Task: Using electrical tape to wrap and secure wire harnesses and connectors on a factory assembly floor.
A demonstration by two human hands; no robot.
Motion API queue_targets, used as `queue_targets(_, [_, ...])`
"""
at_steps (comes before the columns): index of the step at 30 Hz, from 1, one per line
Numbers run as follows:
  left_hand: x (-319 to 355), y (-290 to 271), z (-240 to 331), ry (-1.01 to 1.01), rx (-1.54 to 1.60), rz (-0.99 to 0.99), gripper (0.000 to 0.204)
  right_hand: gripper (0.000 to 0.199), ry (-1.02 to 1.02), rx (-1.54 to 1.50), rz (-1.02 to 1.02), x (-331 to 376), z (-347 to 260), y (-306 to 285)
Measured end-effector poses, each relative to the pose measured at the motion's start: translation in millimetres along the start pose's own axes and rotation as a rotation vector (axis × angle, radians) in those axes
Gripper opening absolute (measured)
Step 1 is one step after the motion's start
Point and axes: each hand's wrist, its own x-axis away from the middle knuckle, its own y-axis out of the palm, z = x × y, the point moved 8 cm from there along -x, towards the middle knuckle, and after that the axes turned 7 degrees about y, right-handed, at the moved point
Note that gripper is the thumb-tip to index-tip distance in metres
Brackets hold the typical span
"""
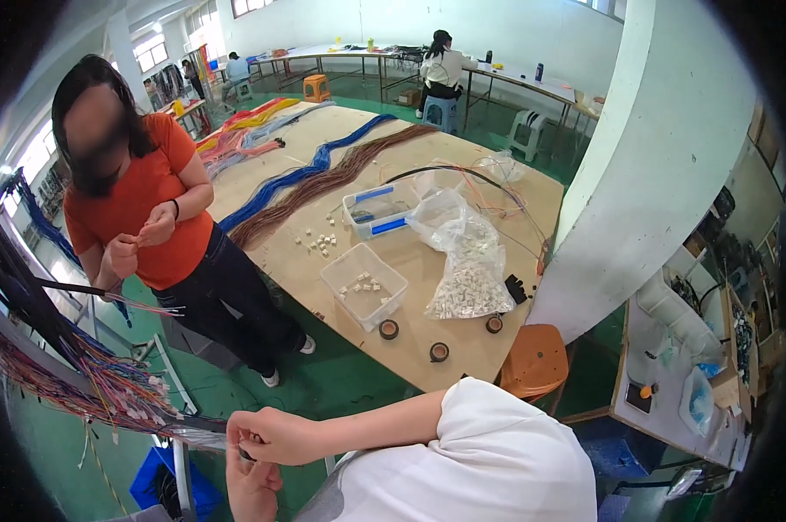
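My right hand (275,434) reaches across at the lower left, its fingers curled closed around a small dark object (247,454) that is mostly hidden. Just below it, my left hand (252,489) is closed too, its fingers bent up against the right hand. What the left hand grips cannot be made out. Both hands are at the end of a wire bundle (203,435), which is wrapped in pale material there. Loose multicoloured wires (80,383) with white connectors continue from it toward the left.
A person in an orange top (171,200) stands at the table (393,352), fingering thin wires. On it are tape rolls (439,351), a connector bag (468,283), a plastic box (368,300) and blue wires (314,165). An orange stool (534,361), pillar (623,174) and blue bin (203,494) stand nearby.
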Motion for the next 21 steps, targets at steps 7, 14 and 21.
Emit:
queue_targets(7, [9.5,-6.2,-24.8,-0.261,0.629,-0.162,0.033,0.008,-0.116,-0.061,-0.081,4.6,0.1,9.9])
queue_targets(14, [5.0,-81.1,0.3,0.068,0.665,0.354,0.017,0.012,-0.052,-0.366,-0.136,4.1,-5.6,-9.3])
queue_targets(21, [18.5,-48.6,4.7,0.177,-0.279,0.197,0.025,0.019,-0.079,0.033,-0.13,4.0,-5.3,19.8])
